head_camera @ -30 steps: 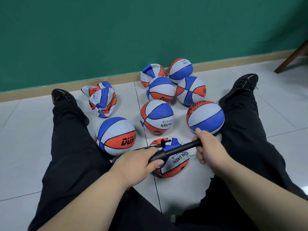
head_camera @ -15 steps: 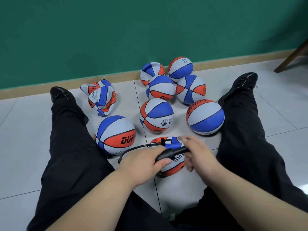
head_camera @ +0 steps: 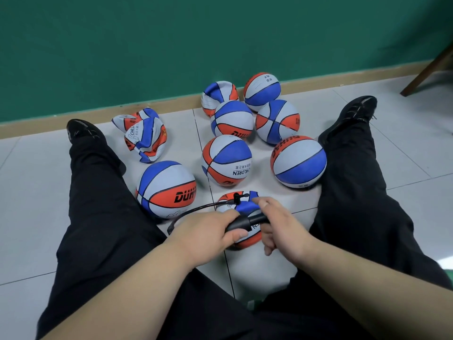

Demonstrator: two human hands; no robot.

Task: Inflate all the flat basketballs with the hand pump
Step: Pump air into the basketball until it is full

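The small black hand pump [head_camera: 245, 223] is held level just above the half-flat red, white and blue rubber basketball [head_camera: 245, 207]. This ball is laid on the grey tiled floor [head_camera: 29, 217] between the outstretched legs, so that the valve on top is reached by the thin black hose [head_camera: 193, 210]. The barrel is gripped by the left hand [head_camera: 206, 229], its fingers [head_camera: 226, 215] curled round it for steadiness. The handle is enclosed by the right hand [head_camera: 282, 227], close against the barrel. Two crumpled flat balls [head_camera: 144, 138] are set apart near the left foot, presumably to be inflated later.
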